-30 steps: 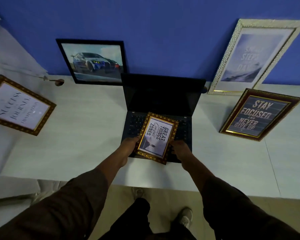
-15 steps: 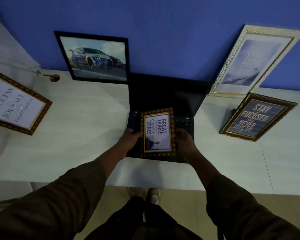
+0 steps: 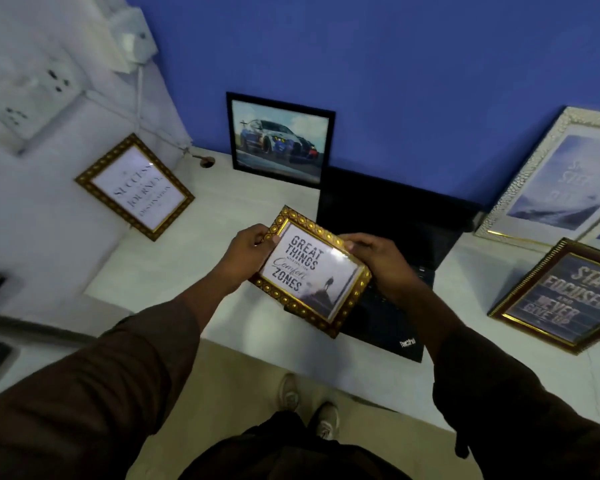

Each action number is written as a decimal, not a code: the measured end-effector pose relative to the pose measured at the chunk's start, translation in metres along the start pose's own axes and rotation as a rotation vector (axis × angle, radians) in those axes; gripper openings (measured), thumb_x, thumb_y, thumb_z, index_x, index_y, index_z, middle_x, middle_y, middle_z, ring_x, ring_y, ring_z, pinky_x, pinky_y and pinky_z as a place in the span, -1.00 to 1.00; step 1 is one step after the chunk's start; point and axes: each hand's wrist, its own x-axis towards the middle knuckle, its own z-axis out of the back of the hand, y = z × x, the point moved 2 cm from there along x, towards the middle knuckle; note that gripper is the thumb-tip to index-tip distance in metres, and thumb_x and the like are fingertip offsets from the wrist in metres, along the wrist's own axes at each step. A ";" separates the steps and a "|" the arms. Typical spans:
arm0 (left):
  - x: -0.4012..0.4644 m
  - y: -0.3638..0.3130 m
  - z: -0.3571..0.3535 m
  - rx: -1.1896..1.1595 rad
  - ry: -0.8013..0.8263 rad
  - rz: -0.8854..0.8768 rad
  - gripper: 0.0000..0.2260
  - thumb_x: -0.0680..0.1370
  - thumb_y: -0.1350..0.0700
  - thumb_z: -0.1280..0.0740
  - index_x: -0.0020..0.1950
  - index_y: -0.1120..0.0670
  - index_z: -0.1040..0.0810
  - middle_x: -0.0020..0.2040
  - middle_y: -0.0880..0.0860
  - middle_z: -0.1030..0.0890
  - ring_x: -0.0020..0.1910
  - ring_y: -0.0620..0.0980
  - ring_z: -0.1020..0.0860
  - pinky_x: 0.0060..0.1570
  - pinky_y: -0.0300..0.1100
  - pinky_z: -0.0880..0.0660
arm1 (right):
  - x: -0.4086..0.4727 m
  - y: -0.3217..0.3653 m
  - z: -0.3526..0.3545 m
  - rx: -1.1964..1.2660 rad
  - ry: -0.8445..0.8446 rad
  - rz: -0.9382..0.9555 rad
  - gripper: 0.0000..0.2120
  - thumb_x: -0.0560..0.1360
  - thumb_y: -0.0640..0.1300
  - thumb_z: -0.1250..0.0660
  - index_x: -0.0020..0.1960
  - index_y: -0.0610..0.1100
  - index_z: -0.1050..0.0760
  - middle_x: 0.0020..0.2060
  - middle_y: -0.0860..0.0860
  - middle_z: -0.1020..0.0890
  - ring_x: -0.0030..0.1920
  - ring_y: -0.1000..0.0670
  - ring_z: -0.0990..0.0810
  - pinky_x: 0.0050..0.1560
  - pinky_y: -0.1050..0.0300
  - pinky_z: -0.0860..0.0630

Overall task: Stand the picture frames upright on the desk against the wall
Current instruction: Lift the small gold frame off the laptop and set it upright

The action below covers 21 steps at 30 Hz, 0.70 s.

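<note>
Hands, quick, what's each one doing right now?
Left hand: closed on the gold frame's left edge.
Right hand: closed on the same frame's right edge.

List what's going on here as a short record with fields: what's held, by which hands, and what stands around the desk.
held item: small gold frame, "Great Things... Comfort Zones", tilted above the desk
left hand: grips its left edge
right hand: grips its right edge
beneath: open black laptop
against blue wall: car picture, white-framed print
against white wall: gold "Success" frame
standing at right: dark "Stay Focused" frame
</note>
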 end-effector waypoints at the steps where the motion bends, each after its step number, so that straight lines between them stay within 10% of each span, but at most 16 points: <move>1: -0.006 0.003 0.006 -0.086 -0.058 0.021 -0.82 0.60 -0.02 -0.32 -0.03 0.08 -0.57 -0.07 0.14 -0.73 -0.07 0.17 -0.71 -0.18 -0.05 -0.61 | 0.005 -0.002 -0.002 0.121 -0.035 -0.031 -0.72 0.59 -0.16 -0.31 0.26 -0.24 -0.58 0.11 -0.23 -0.69 0.05 -0.20 -0.67 0.04 -0.03 -0.60; 8: -0.041 0.013 0.036 -0.576 -0.292 0.134 -0.74 0.63 -0.07 -0.28 0.09 0.10 -0.58 -0.04 0.11 -0.75 -0.04 0.21 -0.72 -0.13 0.08 -0.66 | 0.024 0.001 -0.062 0.358 -0.076 -0.244 -0.69 0.67 -0.04 -0.17 0.21 -0.14 -0.60 0.07 -0.16 -0.73 0.07 -0.19 -0.72 0.16 -0.26 -0.60; 13: -0.045 0.034 0.058 -0.912 0.006 0.385 -0.30 0.55 -0.43 0.04 0.39 -0.01 -0.54 0.27 0.14 -0.65 0.24 0.19 -0.62 0.30 0.17 -0.47 | 0.044 0.015 -0.095 0.244 -0.038 -0.209 -0.68 0.66 -0.01 -0.19 0.18 -0.16 -0.62 0.03 -0.15 -0.74 0.02 -0.22 -0.73 0.13 -0.32 -0.60; 21: -0.013 0.066 0.103 -1.003 0.113 0.474 -0.17 0.46 -0.52 -0.03 0.45 0.05 -0.50 0.39 0.21 -0.55 0.36 0.27 -0.52 0.45 0.26 -0.29 | 0.096 0.030 -0.140 0.088 0.046 -0.186 -0.68 0.66 0.00 -0.17 0.16 -0.13 -0.63 0.03 -0.14 -0.75 0.01 -0.20 -0.74 0.15 -0.28 -0.60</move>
